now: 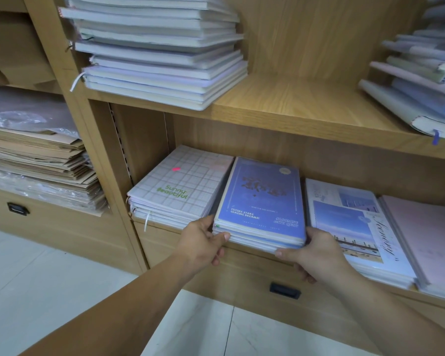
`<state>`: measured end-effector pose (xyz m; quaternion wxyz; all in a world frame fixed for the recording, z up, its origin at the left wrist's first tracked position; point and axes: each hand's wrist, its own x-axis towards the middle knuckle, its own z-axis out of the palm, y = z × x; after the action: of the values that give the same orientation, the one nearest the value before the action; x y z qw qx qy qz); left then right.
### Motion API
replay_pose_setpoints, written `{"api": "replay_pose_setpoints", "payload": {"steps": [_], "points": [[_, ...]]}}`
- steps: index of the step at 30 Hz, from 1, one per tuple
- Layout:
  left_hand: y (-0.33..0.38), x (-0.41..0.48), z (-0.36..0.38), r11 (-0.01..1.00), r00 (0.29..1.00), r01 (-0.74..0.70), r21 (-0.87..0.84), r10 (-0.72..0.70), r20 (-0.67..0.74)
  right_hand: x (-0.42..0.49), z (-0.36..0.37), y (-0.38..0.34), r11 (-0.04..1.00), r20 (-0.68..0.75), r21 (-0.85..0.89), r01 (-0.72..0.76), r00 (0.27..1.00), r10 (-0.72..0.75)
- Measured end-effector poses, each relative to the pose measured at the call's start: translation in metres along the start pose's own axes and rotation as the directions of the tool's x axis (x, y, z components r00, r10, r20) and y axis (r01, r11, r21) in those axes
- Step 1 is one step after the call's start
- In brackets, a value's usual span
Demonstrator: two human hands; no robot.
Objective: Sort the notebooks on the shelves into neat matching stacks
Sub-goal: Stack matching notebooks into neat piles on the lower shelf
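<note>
A stack of blue-purple notebooks (263, 199) lies on the lower shelf (165, 226), its front end sticking out over the edge. My left hand (203, 242) grips the stack's front left corner, thumb along the front edge. My right hand (316, 253) grips the front right corner, thumb under the edge. To the left lies a stack of checked "Sunny Beautiful" notebooks (180, 188). On the right sit a stack with sky-photo covers (350, 222) and a pink stack (429, 240).
The upper shelf (293, 106) carries a tall, uneven pile of white and lilac notebooks (159, 47) at left and a slanted pile (421, 73) at right. Brown paper envelopes (36, 160) fill the left unit. Drawers with black handles (284, 291) sit below; the floor is white tile.
</note>
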<state>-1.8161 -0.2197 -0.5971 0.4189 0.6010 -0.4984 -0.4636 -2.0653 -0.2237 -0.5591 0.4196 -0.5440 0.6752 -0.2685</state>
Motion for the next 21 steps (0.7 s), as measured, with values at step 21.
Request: {"api": "replay_pose_setpoints", "payload": {"steps": [21], "points": [[-0.003, -0.020, -0.005, 0.999, 0.999, -0.015, -0.041, 0.017, 0.049, -0.016, 0.004, 0.012, 0.999, -0.032, -0.027, -0.017, 0.999, 0.016]]}}
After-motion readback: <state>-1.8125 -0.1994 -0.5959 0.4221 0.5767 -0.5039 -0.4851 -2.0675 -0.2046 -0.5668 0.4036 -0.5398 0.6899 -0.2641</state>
